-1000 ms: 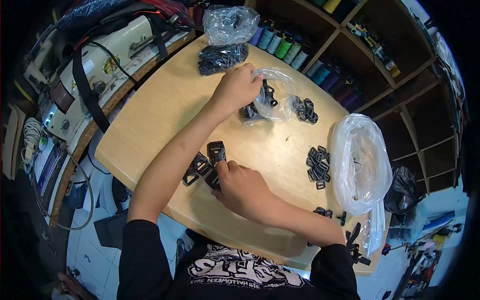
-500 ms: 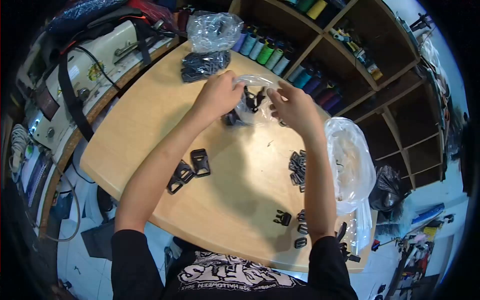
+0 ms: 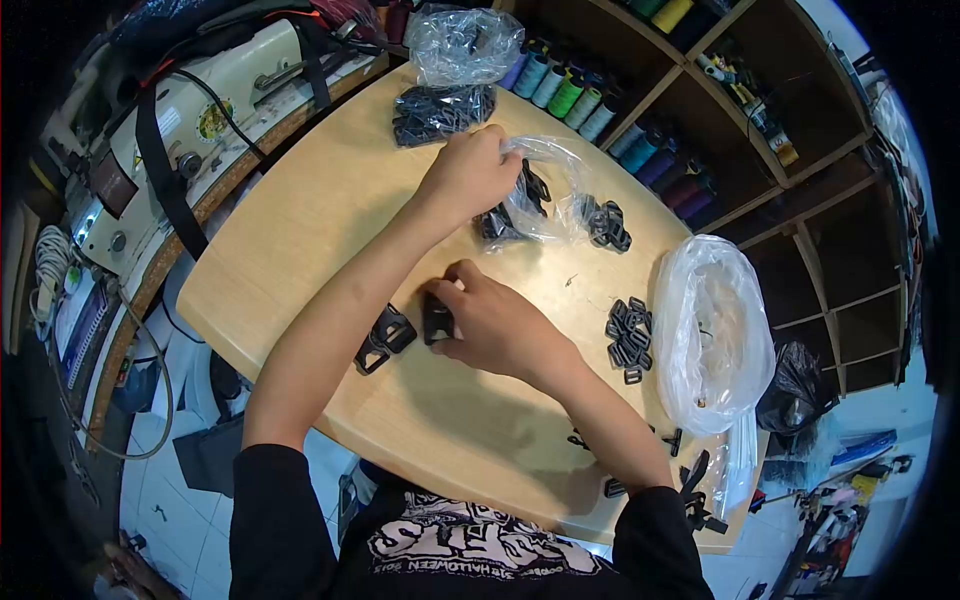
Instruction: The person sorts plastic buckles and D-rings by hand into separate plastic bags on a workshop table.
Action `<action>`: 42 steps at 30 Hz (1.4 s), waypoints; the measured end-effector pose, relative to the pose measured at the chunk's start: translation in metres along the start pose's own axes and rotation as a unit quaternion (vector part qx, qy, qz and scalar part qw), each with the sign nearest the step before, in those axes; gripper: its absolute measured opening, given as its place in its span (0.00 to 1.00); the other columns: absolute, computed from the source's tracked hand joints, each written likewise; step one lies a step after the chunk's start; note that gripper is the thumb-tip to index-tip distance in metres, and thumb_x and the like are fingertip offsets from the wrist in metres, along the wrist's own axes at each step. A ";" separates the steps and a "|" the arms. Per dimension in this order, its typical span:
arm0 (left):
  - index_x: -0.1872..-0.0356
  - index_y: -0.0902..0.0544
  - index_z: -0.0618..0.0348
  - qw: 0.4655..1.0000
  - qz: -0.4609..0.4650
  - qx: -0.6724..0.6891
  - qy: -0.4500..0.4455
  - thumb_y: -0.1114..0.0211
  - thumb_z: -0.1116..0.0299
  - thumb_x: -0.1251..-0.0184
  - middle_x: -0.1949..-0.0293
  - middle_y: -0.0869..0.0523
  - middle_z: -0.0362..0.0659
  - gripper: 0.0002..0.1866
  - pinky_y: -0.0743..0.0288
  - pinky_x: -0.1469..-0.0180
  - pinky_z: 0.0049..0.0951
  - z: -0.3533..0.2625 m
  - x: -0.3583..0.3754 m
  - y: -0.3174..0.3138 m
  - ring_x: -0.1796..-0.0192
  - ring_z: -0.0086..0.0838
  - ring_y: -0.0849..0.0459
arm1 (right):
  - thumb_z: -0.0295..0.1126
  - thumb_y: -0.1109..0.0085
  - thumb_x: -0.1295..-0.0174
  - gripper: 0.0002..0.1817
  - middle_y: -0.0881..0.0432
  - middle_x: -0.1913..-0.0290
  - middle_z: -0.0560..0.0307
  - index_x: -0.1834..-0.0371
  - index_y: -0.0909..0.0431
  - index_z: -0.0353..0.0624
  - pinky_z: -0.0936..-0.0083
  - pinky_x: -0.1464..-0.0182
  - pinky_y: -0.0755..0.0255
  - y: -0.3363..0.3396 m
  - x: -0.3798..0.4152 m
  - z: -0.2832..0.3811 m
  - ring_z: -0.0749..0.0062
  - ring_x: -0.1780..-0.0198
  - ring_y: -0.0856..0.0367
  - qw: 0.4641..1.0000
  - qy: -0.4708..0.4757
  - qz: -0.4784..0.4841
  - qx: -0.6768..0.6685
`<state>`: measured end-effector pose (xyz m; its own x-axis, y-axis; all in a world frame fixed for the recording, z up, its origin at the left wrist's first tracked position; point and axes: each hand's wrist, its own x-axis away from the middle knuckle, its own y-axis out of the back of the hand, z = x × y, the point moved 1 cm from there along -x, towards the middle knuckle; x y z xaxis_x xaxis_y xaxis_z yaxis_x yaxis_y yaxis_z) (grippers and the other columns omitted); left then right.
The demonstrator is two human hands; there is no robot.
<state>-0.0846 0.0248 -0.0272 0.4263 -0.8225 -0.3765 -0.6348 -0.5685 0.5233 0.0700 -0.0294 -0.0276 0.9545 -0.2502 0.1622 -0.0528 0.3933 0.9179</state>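
My left hand [image 3: 474, 172] is closed on the edge of a clear plastic bag [image 3: 548, 232], which has black buckles inside. Nearer to me, my right hand [image 3: 492, 318] has its fingers around a black buckle [image 3: 436, 318] lying on the wooden table [image 3: 300, 230]. Just left of that hand are more black buckles [image 3: 387, 338]. Beside the bag's right side sits a small pile of black buckles [image 3: 608, 226]. Another pile of small black pieces [image 3: 630, 336] lies farther right.
A large white plastic bag [image 3: 712, 340] stands at the table's right edge. At the far edge are a bag of black parts [image 3: 442, 112] and a crumpled clear bag [image 3: 464, 45]. Thread spools [image 3: 566, 98] line the shelf; a sewing machine [image 3: 210, 130] is at left.
My right hand has left the clear bag and come down toward me to the buckle. My left hand still holds the bag. The view has shifted slightly.
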 end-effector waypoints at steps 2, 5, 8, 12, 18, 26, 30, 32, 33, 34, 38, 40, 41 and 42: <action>0.55 0.18 0.65 1.000 0.006 -0.001 0.009 0.39 0.59 0.33 0.75 0.16 0.57 0.18 0.23 0.65 0.42 0.000 0.000 0.001 0.69 0.47 0.14 | 0.37 0.28 0.52 0.40 0.26 0.45 0.46 0.34 0.33 0.41 0.63 0.43 0.26 0.006 0.007 -0.003 0.49 0.49 0.20 0.999 -0.036 0.010 -0.006; 0.55 0.18 0.65 1.000 0.011 0.003 0.009 0.39 0.59 0.34 0.75 0.16 0.57 0.18 0.23 0.65 0.42 0.001 0.001 0.002 0.69 0.48 0.14 | 0.35 0.27 0.53 0.38 0.23 0.47 0.46 0.36 0.31 0.40 0.65 0.48 0.21 0.028 0.030 -0.022 0.52 0.52 0.18 0.997 -0.071 0.021 -0.017; 0.55 0.19 0.66 1.000 0.002 0.000 -0.001 0.39 0.60 0.34 0.75 0.16 0.57 0.17 0.23 0.65 0.42 0.000 -0.001 0.001 0.69 0.48 0.14 | 0.36 0.27 0.53 0.34 0.19 0.49 0.46 0.41 0.26 0.35 0.68 0.53 0.19 0.068 0.047 -0.044 0.60 0.53 0.16 0.983 -0.046 -0.007 -0.179; 0.56 0.19 0.67 1.000 0.014 0.013 0.020 0.39 0.61 0.34 0.74 0.15 0.58 0.17 0.23 0.64 0.43 -0.003 0.000 0.001 0.68 0.49 0.14 | 0.32 0.32 0.47 0.29 0.17 0.48 0.45 0.41 0.26 0.33 0.73 0.56 0.18 0.105 0.032 -0.085 0.65 0.57 0.14 0.976 -0.035 -0.145 -0.160; 0.54 0.19 0.68 0.999 -0.026 -0.004 -0.023 0.39 0.60 0.34 0.71 0.15 0.60 0.18 0.22 0.61 0.43 0.003 0.001 -0.001 0.64 0.50 0.13 | 0.28 0.35 0.44 0.18 0.14 0.59 0.44 0.51 0.20 0.32 0.70 0.58 0.20 0.100 0.015 -0.065 0.61 0.64 0.13 0.981 -0.040 -0.174 -0.076; 0.53 0.19 0.68 0.999 0.023 0.024 0.010 0.40 0.61 0.33 0.82 0.17 0.51 0.18 0.23 0.75 0.35 0.001 -0.001 0.000 0.81 0.34 0.16 | 0.40 0.31 0.46 0.32 0.22 0.48 0.42 0.39 0.28 0.37 0.63 0.50 0.23 -0.016 -0.017 0.016 0.52 0.55 0.17 0.992 0.083 -0.052 -0.081; 0.53 0.19 0.68 1.000 0.024 0.018 0.007 0.40 0.61 0.32 0.82 0.17 0.49 0.18 0.23 0.75 0.34 0.001 -0.002 0.000 0.81 0.34 0.16 | 0.37 0.31 0.49 0.33 0.28 0.47 0.40 0.41 0.30 0.32 0.62 0.48 0.24 -0.028 -0.023 0.021 0.46 0.52 0.20 0.992 0.111 -0.063 -0.003; 0.53 0.19 0.68 1.000 0.022 0.021 0.005 0.40 0.61 0.32 0.82 0.16 0.49 0.18 0.22 0.74 0.34 0.004 -0.002 0.000 0.80 0.34 0.15 | 0.37 0.30 0.50 0.32 0.28 0.47 0.39 0.43 0.30 0.31 0.61 0.48 0.24 -0.017 -0.017 0.019 0.45 0.53 0.20 0.996 0.087 -0.030 -0.018; 0.54 0.19 0.67 1.000 0.020 0.021 0.001 0.40 0.61 0.32 0.81 0.16 0.50 0.18 0.22 0.74 0.35 0.005 -0.002 0.000 0.80 0.34 0.15 | 0.37 0.30 0.51 0.32 0.28 0.48 0.39 0.45 0.29 0.32 0.61 0.48 0.24 -0.009 -0.012 0.014 0.45 0.52 0.20 0.998 0.059 0.001 -0.028; 0.54 0.19 0.67 1.000 0.018 0.022 -0.004 0.40 0.60 0.32 0.81 0.16 0.50 0.17 0.23 0.74 0.35 0.005 -0.002 -0.001 0.80 0.35 0.15 | 0.37 0.29 0.52 0.31 0.27 0.50 0.39 0.46 0.29 0.33 0.61 0.48 0.24 -0.001 -0.005 0.007 0.46 0.52 0.20 0.998 0.030 0.033 -0.037; 0.55 0.19 0.65 1.000 0.006 0.025 0.000 0.39 0.60 0.33 0.80 0.16 0.51 0.17 0.23 0.74 0.35 0.009 -0.003 -0.005 0.80 0.36 0.15 | 0.38 0.26 0.53 0.33 0.19 0.56 0.49 0.42 0.25 0.39 0.71 0.53 0.23 0.050 0.024 -0.029 0.63 0.59 0.19 0.980 -0.011 0.035 -0.196; 0.54 0.19 0.65 0.996 -0.053 -0.017 -0.066 0.39 0.60 0.33 0.80 0.16 0.52 0.17 0.23 0.74 0.36 0.016 -0.004 -0.010 0.80 0.37 0.15 | 0.36 0.26 0.50 0.33 0.18 0.59 0.55 0.39 0.24 0.42 0.75 0.57 0.23 0.081 0.032 -0.055 0.72 0.61 0.20 0.980 -0.065 -0.007 -0.190; 0.54 0.19 0.65 0.996 -0.050 -0.016 -0.069 0.39 0.60 0.33 0.80 0.16 0.52 0.17 0.23 0.74 0.36 0.014 -0.003 -0.007 0.80 0.37 0.15 | 0.36 0.26 0.49 0.33 0.17 0.60 0.56 0.38 0.25 0.41 0.76 0.57 0.24 0.094 0.029 -0.068 0.73 0.61 0.20 0.983 -0.088 -0.038 -0.154; 0.54 0.19 0.65 0.999 -0.016 -0.004 -0.029 0.39 0.60 0.33 0.78 0.15 0.53 0.17 0.22 0.71 0.37 0.008 -0.002 -0.003 0.77 0.39 0.14 | 0.39 0.25 0.50 0.34 0.16 0.61 0.53 0.39 0.24 0.39 0.75 0.57 0.23 0.102 0.022 -0.077 0.71 0.62 0.18 0.979 -0.103 -0.100 -0.147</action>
<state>-0.0885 0.0287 -0.0338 0.4078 -0.8024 -0.4358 -0.6163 -0.5940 0.5170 0.1084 0.0733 0.0421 0.8559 -0.5097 0.0870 0.2447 0.5475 0.8002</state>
